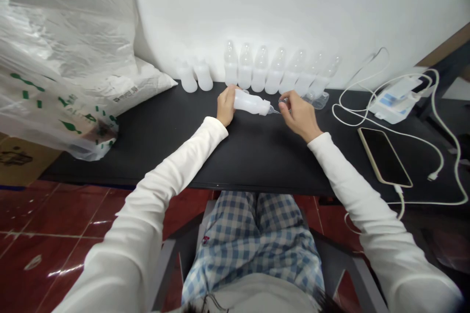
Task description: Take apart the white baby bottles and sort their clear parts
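My left hand is wrapped round the base of a white plastic squeeze bottle, which lies sideways just above the black table with its pointed nozzle to the right. My right hand is closed in a pinch on a small clear cap right at the nozzle tip. Behind them, several capped white bottles stand in a row along the wall. Two shorter uncapped bottles stand to their left.
A large clear plastic bag bulges over the table's left end, beside a cardboard box. A phone lies face up at the right, with white cables and a white box. A clear cap lies near the row.
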Demonstrator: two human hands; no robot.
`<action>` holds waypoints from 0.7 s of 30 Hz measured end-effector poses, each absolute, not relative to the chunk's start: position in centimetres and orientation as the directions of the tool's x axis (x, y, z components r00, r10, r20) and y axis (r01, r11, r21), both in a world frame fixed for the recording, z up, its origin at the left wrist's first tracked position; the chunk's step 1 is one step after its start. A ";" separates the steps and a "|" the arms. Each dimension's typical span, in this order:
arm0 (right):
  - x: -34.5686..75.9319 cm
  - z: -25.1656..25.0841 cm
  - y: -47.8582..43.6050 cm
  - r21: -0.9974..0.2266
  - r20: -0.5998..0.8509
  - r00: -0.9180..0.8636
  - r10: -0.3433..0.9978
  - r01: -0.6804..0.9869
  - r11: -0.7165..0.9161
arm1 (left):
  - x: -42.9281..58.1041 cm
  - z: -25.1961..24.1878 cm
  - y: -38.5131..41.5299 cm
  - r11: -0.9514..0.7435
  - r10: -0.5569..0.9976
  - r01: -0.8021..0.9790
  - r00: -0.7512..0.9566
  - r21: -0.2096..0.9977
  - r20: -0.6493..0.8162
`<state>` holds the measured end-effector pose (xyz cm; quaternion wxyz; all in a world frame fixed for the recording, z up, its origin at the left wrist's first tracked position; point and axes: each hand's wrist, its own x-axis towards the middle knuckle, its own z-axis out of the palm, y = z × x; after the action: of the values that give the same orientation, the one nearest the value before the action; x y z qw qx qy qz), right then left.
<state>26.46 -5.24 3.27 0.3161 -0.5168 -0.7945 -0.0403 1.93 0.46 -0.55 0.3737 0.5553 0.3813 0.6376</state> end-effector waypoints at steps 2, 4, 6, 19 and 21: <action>25.7 2.5 -5.2 -0.271 0.540 -0.334 0.772 0.800 0.535 | 1.9 -0.5 0.2 -0.456 0.887 -0.034 -0.100 0.889 0.451; 25.2 1.9 -5.1 -0.302 0.502 -0.370 0.782 0.772 0.559 | 1.9 -0.4 0.0 -0.474 0.878 -0.019 -0.088 0.880 0.471; 25.0 1.5 -4.9 -0.385 0.427 -0.379 0.821 0.746 0.544 | 2.0 -0.4 -0.1 -0.483 0.874 -0.013 -0.070 0.876 0.481; 24.5 -0.1 -4.0 -0.774 0.412 -0.233 0.881 0.421 0.473 | 2.1 -0.2 -0.1 -0.473 0.874 0.002 -0.129 0.881 0.469; 24.4 -0.4 -3.9 -0.783 0.413 -0.235 0.880 0.403 0.475 | 2.1 -0.3 0.0 -0.464 0.878 -0.006 -0.134 0.886 0.460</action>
<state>24.44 -3.94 -0.36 0.4397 -0.4347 -0.7376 0.2714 2.15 0.00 -0.33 0.3423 0.5619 0.3881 0.6453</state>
